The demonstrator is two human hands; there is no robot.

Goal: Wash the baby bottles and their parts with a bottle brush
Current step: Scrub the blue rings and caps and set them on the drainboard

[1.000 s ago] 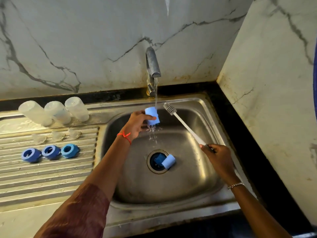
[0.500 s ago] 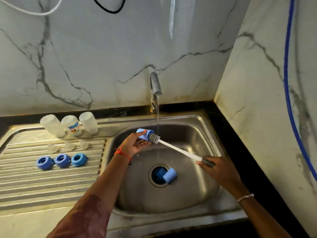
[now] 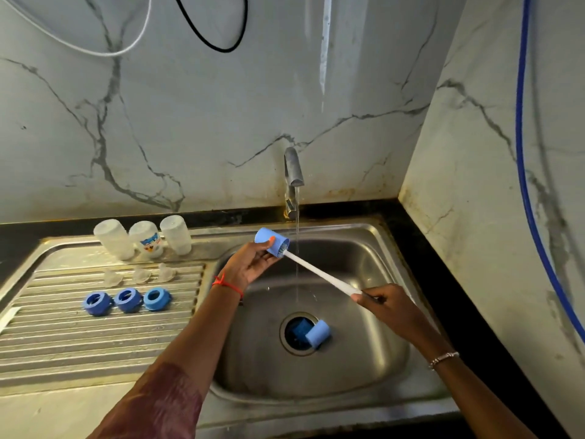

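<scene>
- L hand point(image 3: 250, 267) grips blue cap point(image 3: 269, 240), fingers curled round it, open end twd R hand point(image 3: 389, 308).
- R hand pinches brush point(image 3: 321, 273) by handle end; bristles inside cap.
- Tap point(image 3: 292, 167) stream falls betw hands (just right of cap).
- 2nd cap point(image 3: 318, 333) lies below R hand, in sink point(image 3: 364, 255).
- Bottles point(image 3: 145, 237), teats point(image 3: 141, 275), rings point(image 3: 128, 300): left of L hand.

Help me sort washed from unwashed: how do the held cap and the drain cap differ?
The held cap is up in the left hand; the drain cap lies on its side at the drain. The held cap has the brush head inside; the drain cap has none. Both are light blue.
</scene>
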